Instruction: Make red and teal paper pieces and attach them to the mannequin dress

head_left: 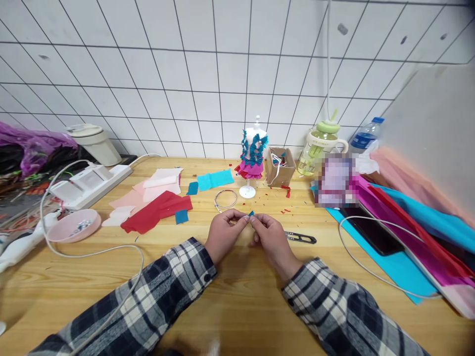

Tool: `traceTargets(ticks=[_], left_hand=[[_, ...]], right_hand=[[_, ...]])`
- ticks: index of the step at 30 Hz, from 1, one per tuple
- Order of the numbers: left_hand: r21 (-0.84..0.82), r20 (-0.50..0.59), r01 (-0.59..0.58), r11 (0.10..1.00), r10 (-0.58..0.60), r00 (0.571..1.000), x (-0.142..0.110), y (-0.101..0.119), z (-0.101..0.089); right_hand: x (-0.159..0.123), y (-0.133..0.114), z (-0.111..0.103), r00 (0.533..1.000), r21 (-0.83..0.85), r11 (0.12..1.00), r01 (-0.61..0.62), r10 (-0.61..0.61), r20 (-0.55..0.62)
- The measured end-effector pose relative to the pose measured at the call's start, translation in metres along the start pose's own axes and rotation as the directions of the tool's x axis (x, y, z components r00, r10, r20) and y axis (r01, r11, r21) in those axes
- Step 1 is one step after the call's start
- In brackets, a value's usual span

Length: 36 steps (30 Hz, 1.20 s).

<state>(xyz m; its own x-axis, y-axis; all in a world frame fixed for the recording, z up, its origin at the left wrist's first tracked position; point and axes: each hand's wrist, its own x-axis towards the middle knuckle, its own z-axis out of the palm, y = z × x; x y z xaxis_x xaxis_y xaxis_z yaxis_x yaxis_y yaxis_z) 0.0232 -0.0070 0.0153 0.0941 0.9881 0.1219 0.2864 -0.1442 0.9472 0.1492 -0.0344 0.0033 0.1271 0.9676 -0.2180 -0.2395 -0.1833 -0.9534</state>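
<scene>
In the fingers: a small teal piece (251, 213), pinched above the counter (237, 316) just in front of the mannequin (257, 132).
Left hand: fingertips of the left hand (225, 232) closed in a pinch grip on one side of the teal piece.
Right hand: fingertips of the right hand (270, 237) closed on its other side, nearly meeting the left; the shape of the piece is too small to read.
On the mannequin: teal bows (256, 154) cover much of the upper body, above magenta ruffles (250, 170) with red showing at the lower edge. By the look of it, the work is well advanced.
Between the bows: patches of white show on the torso, so the covering does not look complete; the back is out of view.
Not on the figure: the teal piece in hand, its shaping perhaps part done, though the fingers hide too much to be sure.
Flat on the counter: two teal squares, one (192, 188) beside a turquoise strip (215, 180), the other (181, 216) beside red sheets (158, 211); neither is formed into a bow.
Close by: a thin wire coil (236, 198) lies loose, and black snips (302, 238) rest beside the right hand, untouched.
Around the stand: red and teal specks litter the wood near a small cardboard box (280, 176), apparent traces of cutting already done.
</scene>
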Motion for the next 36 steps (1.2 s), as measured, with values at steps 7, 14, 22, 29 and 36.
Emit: traceTargets(ticks=[7, 14, 22, 29, 36], left_hand=[[-0.053, 0.023, 0.036, 0.998, -0.035, 0.999, 0.0012, -0.0028, -0.0006], [-0.007, 0.043, 0.002, 1.000, -0.002, 0.999, 0.0002, -0.0038, -0.0010], [-0.116, 0.144, -0.017, 0.993, 0.034, 0.989, 0.0035, -0.0093, -0.0066], [-0.069, 0.121, -0.055, 0.996, 0.063, 0.991, 0.0030, -0.0062, -0.0066], [-0.166, 0.059, 0.002, 0.986, 0.008, 0.998, 0.0042, -0.0064, -0.0052]], right_hand=[[0.0004, -0.0018, -0.0039, 0.994, -0.095, 0.990, 0.102, -0.099, 0.035], [0.0022, -0.0008, -0.0054, 0.997, -0.098, 0.992, 0.078, -0.079, -0.007], [0.0000, -0.0010, -0.0050, 0.996, -0.111, 0.990, 0.085, -0.084, 0.016], [-0.0021, -0.0023, -0.0038, 0.988, -0.185, 0.972, 0.146, -0.154, -0.026], [-0.0051, -0.0027, -0.0040, 0.992, -0.114, 0.986, 0.124, -0.124, 0.006]])
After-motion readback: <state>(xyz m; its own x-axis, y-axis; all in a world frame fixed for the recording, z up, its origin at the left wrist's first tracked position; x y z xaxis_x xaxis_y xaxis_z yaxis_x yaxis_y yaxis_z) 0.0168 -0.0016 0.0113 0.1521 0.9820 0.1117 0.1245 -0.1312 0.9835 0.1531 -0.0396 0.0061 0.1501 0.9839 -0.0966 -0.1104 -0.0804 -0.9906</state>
